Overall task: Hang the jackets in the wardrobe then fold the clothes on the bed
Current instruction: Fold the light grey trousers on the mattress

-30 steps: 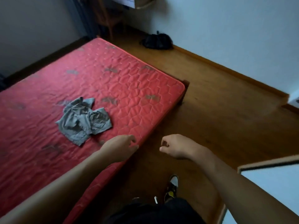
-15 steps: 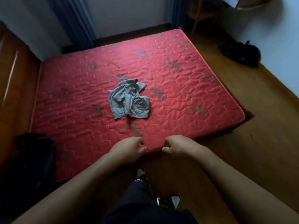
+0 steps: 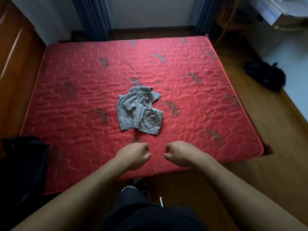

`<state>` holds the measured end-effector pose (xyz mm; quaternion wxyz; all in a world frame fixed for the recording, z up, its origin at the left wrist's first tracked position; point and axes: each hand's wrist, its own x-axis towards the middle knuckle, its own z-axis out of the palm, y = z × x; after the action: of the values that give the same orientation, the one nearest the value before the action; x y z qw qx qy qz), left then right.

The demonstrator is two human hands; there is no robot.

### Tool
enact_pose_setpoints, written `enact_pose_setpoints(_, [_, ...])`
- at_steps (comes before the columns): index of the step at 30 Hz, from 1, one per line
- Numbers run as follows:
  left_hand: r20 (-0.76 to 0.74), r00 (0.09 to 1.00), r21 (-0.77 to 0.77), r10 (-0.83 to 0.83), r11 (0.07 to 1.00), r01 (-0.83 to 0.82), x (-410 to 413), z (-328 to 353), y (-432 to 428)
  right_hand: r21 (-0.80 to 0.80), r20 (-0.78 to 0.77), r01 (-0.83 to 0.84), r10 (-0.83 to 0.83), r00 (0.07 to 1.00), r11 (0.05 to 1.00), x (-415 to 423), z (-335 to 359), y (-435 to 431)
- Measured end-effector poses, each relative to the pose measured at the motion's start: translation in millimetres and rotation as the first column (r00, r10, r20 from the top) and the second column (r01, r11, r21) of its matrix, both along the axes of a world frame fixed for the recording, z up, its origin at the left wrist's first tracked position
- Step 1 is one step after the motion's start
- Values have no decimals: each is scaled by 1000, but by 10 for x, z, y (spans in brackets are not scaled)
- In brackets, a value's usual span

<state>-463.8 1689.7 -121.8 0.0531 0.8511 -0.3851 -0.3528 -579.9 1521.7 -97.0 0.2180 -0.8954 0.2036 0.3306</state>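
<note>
A crumpled grey garment [image 3: 140,110] lies in a heap near the middle of the red quilted mattress [image 3: 208,130]. My left hand [image 3: 133,155] and my right hand [image 3: 180,154] hover side by side over the mattress's near edge, a short way in front of the garment. Both have loosely curled fingers and hold nothing. Neither touches the cloth.
A dark bag or heap [image 3: 20,167] sits at the bed's near left corner. Another black bag [image 3: 265,75] lies on the wooden floor by the right wall. A wooden panel [image 3: 15,60] runs along the left, curtains [image 3: 93,17] hang behind, and a chair [image 3: 230,25] stands at the far right.
My view has swung left and squared up with the bed. Both hands have moved forward from beside the bed to over its near edge, closer to the grey garment.
</note>
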Motion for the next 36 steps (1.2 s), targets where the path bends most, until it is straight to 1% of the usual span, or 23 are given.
enact_pose_setpoints(6, [-3, 1000, 38, 27, 999, -27, 631, -52, -196, 11, 14, -26, 26, 1000, 1000, 604, -94, -242])
enact_pose_setpoints(10, [-37, 997, 92, 75, 993, -71, 915, -190, -297, 44, -10, -85, 85, 996, 995, 945, -258, -438])
enact_pose_setpoints(13, [-53, 990, 135, 132, 983, -124, 1048, -376, -401, 59, -24, -152, 154, 988, 987, 1202, -509, -620])
enact_pose_setpoints(16, [-58, 977, 190, 204, 963, -190, 1160, -641, -519, 85, -48, -230, 235, 971, 969, 1457, -873, -783])
enact_pose_setpoints(19, [-64, 964, 233, 259, 943, -238, 1327, -1073, -644, 108, -38, -292, 297, 954, 950, 1721, -1384, -898])
enact_pose_setpoints(24, [-61, 952, 303, 299, 914, -268, 1720, -2131, -785, 95, -61, -283, 289, 955, 954, 2085, -2478, -979])
enact_pose_setpoints(28, [-48, 961, 371, 273, 898, -237, 2014, -3085, -852, 43, -133, -302, 305, 943, 952, 2225, -3442, -952])
enact_pose_setpoints(30, [-31, 972, 401, 233, 894, -201, 2093, -3539, -875, 1, -168, -332, 327, 930, 943, 2242, -3890, -937])
enact_pose_setpoints(32, [3, 989, 438, 150, 888, -136, 2169, -3977, -889, -18, -223, -349, 336, 915, 937, 2229, -4331, -926])
enact_pose_setpoints(34, [55, 998, 481, 31, 875, -53, 2268, -4280, -871, -10, -287, -357, 339, 896, 934, 2201, -4615, -970])
enact_pose_setpoints(36, [91, 992, 532, -82, 846, 21, 2407, -4590, -829, -23, -308, -371, 347, 886, 928, 2155, -4869, -1021])
